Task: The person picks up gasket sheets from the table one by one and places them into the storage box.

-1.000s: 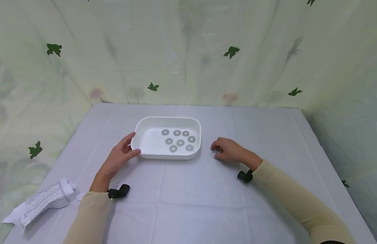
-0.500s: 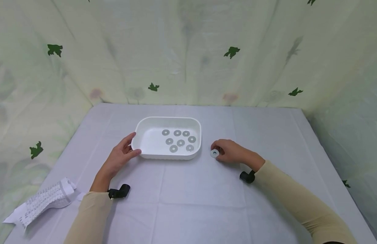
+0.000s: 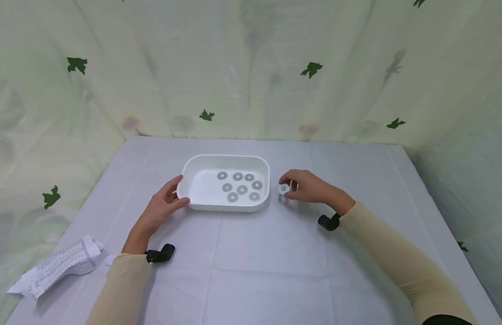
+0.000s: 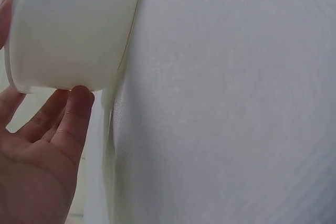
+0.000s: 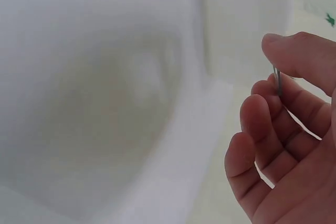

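Observation:
A white tray with rounded corners sits on the table, with several flat grey metal washers lying apart on its floor, mostly toward the right. My left hand holds the tray's left end, thumb at the near corner and fingers farther back; in the left wrist view fingertips touch the tray wall. Just right of the tray, my right hand pinches one washer between thumb and fingers, tilted and raised above the cloth. That washer appears edge-on in the right wrist view.
A crumpled piece of white printed paper or wrapping lies at the table's left edge. White cloth covers the table. Behind and beside it hang pale curtains with green leaf shapes.
My right hand has lifted the washer off the cloth, tilted it up and carried it slightly away from me, level with the tray. My left hand keeps its hold on the tray.

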### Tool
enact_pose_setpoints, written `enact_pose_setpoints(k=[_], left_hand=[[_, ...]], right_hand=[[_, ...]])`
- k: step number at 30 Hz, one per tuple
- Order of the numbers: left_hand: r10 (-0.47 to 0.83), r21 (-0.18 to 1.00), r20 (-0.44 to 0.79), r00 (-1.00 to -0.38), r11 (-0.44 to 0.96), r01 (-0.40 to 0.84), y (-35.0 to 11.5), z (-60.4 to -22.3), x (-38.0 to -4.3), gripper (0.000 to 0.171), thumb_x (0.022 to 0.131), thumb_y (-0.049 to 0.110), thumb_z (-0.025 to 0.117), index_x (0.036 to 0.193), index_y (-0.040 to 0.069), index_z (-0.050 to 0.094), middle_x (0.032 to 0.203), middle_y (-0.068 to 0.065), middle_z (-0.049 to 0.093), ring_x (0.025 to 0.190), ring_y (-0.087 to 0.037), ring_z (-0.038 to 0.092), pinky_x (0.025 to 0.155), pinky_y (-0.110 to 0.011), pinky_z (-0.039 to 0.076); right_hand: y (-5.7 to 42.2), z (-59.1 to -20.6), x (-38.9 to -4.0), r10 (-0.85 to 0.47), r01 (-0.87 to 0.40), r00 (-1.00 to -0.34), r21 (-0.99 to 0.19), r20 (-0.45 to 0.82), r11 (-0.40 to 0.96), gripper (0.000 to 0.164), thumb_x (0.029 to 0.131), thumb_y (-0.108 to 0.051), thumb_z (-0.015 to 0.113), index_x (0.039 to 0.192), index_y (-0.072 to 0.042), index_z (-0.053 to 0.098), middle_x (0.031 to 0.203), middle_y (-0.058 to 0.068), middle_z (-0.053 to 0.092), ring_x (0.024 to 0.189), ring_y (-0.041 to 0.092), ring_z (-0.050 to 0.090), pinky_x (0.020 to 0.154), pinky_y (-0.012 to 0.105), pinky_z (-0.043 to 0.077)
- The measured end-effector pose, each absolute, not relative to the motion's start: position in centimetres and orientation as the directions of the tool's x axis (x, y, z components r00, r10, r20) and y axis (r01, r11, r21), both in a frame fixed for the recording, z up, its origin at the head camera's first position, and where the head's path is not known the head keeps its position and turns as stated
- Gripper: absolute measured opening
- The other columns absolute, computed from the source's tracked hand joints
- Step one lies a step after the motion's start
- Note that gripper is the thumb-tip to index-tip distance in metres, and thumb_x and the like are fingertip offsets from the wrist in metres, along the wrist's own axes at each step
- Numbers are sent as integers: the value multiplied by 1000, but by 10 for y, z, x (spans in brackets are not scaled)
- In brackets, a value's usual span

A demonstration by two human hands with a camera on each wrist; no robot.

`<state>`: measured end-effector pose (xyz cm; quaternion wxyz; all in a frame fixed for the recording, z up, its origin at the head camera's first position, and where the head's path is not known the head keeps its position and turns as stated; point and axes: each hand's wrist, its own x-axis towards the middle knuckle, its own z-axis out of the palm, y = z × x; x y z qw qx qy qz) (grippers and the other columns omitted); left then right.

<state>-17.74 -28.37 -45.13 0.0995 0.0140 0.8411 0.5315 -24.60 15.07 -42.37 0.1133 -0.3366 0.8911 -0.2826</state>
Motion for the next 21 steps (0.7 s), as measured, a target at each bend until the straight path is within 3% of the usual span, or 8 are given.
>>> enact_pose_setpoints(k=[8,14,16,21], left_hand=[[126,891,-163,-979,445,-91,-282,-455,-177,86,94,29,70,160,22,16,165,-13,23,150,-36,31,93,-4,43],[120,879,-163,-979,469,-89,-281,-455,-178,85,94,30,69,160,24,16,166,-11,23,150,-34,32,112,-36,40],[119,878,-159,-980,472,-85,-282,-455,-178,85,94,30,69,160,24,16,166,-12,23,150,-35,32,111,-32,42],[119,883,-151,-981,462,-80,-285,-454,-178,85,94,29,69,160,22,17,165,-13,24,150,-35,32,96,-6,43]], right_hand=[[139,-391,-263,-678,-594,-730,-572,87,566,36,88,-11,72,121,-1,64,110,10,68,85,18,61,80,34,54],[121,-373,-272,-681,-594,-727,-582,93,555,35,88,-12,72,121,-3,64,114,11,68,88,20,63,82,34,54],[114,-370,-274,-681,-587,-727,-587,80,557,35,88,-14,73,121,-5,65,116,11,67,91,21,63,84,35,54],[91,-363,-281,-685,-566,-728,-598,40,567,34,89,-18,72,122,-8,65,118,8,67,96,22,63,88,35,53]])
